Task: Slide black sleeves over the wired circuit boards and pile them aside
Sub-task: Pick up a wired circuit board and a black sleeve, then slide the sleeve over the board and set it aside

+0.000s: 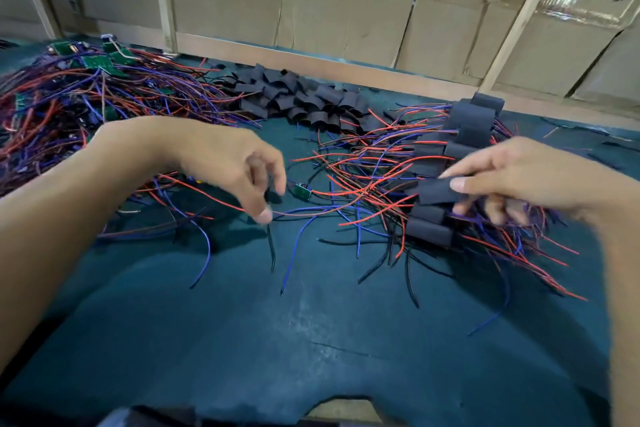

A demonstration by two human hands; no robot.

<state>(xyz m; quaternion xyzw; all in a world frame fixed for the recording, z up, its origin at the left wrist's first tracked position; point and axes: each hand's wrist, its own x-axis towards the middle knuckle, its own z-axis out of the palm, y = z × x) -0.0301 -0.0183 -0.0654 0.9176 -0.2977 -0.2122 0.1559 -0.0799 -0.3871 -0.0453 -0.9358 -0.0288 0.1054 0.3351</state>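
Fingers of the right hand (512, 177) are pinching a flat black sleeve (437, 190) between thumb and forefinger, holding it just above the finished pile (460, 149) of sleeved boards stacked in a row on the right of the counter (311, 340); the other fingers are curling loosely beneath. Fingers (265, 215) of the left hand (235, 166) are closing on thin wires (311, 211), thumb and forefinger pinching a red and blue lead that is trailing to a small green circuit board (300, 191) lying bare on the counter between the two hands (motion blur is softening the fingertips, so the exact grip on the black lead is hard to tell). Judging by this, the step in hand is the pairing: one sleeve and one wired board are being brought together, the slide-on not yet begun. Loose sleeves (304, 100) are heaped at the back centre, unsleeved boards and wires (86, 94) are tangled far left. Next move is likely calling for the sleeve's mouth to be opened and lined up with the board's end, the wires gathered so they are feeding through rather than snagging, then the finished piece going onto the right-hand pile. Risk appears to be neighbouring leads from the pile getting dragged along.
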